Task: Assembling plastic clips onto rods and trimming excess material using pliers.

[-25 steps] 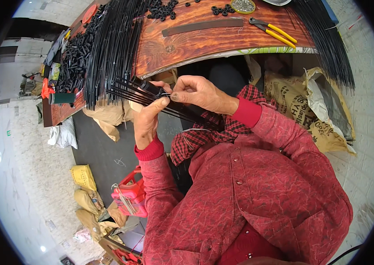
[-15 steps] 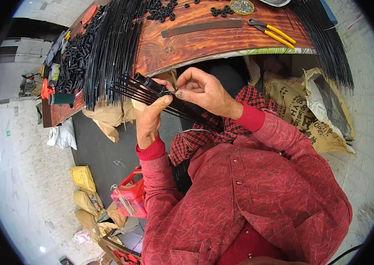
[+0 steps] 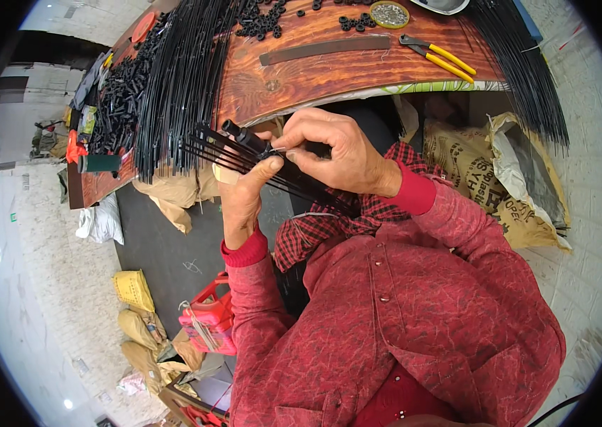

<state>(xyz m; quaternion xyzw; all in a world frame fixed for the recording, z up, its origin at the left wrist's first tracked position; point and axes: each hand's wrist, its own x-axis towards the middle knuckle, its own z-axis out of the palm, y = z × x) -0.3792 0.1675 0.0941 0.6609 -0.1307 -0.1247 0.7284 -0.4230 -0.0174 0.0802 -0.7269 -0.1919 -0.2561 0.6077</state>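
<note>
My left hand (image 3: pixel 243 199) grips a black plastic hub (image 3: pixel 243 136) together with a fan of thin black rods (image 3: pixel 217 155). The rods run past the hub and slant down over my lap, where a dark bundle lies. My right hand (image 3: pixel 344 151) is closed in a pinch beside the hub, thumb and forefinger on a thin wire (image 3: pixel 277 149) that meets the hub near my left thumb. Where the wire runs round the hub is too small to make out. A light patch like a bandage wraps part of my left hand.
On the wooden table (image 3: pixel 294 78) lie a flat dark strip (image 3: pixel 326 50), yellow-handled pliers (image 3: pixel 443 57), a round dish of small metal bits (image 3: pixel 389 13) and black rings (image 3: pixel 262 21). Long black rods (image 3: pixel 180 92) hang over its edge at left. A sack (image 3: pixel 472 164) stands at right.
The hub and my left hand have shifted slightly right. My right hand has turned a little, its fingers more curled, still pinching at the hub.
</note>
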